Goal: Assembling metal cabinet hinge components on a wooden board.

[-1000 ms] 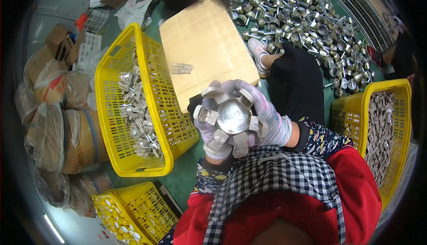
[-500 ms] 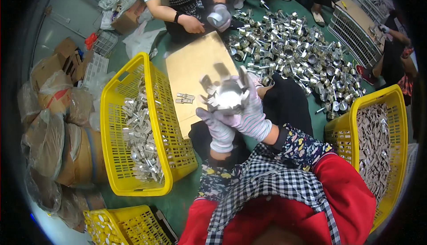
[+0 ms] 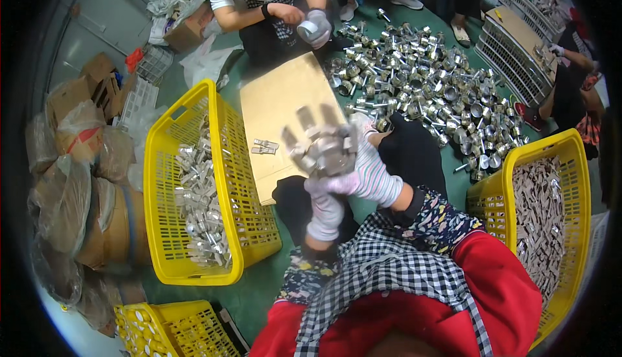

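In front of me I hold a shiny metal piece (image 3: 329, 155), a round cup-like middle with several flat metal clips standing out around it; motion blurs its details. My left hand (image 3: 324, 211), in a striped knit glove, is closed around its near lower side. My right hand (image 3: 377, 179), gloved alike, grips its right side. The fingers of both hands are partly hidden. Beyond them lies a tan cardboard sheet (image 3: 278, 94) with a couple of loose metal clips (image 3: 264, 147) on it, apart from my hands.
A yellow basket (image 3: 222, 169) of metal clips stands left, another yellow basket (image 3: 544, 143) of clips right. Metal cups with stems (image 3: 427, 85) cover the floor ahead. A co-worker (image 3: 259, 0) sits opposite, holding a pale round part. Bagged cartons (image 3: 107, 221) line the left.
The metal piece has tilted, and the bright glare in its middle has faded. My left thumb no longer sticks up at its left side. The whole view has shifted slightly.
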`<state>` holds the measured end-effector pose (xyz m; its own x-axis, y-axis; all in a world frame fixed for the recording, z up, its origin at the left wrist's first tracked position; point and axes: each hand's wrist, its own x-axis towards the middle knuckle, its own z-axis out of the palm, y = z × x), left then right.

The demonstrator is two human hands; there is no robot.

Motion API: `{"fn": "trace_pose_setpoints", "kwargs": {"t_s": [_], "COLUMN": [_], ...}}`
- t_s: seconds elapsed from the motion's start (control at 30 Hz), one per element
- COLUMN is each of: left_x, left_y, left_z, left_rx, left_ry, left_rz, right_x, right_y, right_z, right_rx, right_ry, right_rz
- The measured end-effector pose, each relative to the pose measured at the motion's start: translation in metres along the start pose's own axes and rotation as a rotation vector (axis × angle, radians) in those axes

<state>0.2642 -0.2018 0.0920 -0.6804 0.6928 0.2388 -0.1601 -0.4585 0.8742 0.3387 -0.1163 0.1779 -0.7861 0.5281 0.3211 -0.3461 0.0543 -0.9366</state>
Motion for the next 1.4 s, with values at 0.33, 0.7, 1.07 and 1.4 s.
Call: {"fn": "trace_pose_setpoints", "kwargs": {"t_s": [0.33,0.7,1.07,1.4], "left_x": [-0.026,-0.003,-0.011,-0.023], "left_y": [-0.011,0.030,0.017,-0.014], "left_z": [0.033,0.017,0.036,0.023], "left_rx": [0.331,-0.527,0.208,0.898], "left_ry": [0.303,-0.192,0.332,0.208], "left_rz": [0.317,-0.338,-0.028,0.240], "right_x": [0.002,0.014,-0.002,0.000], "right_y": [0.025,0.038,0.029,0.050], "right_z": [-0.003,-0.024,-0.015,-0.008], "right_rx": [-0.088,0.250,-0.149,0.216], "right_ry": [-0.008,-0.316,-0.038,0.028], "right_rz": [-0.047,0.226,0.061,0.170]}}
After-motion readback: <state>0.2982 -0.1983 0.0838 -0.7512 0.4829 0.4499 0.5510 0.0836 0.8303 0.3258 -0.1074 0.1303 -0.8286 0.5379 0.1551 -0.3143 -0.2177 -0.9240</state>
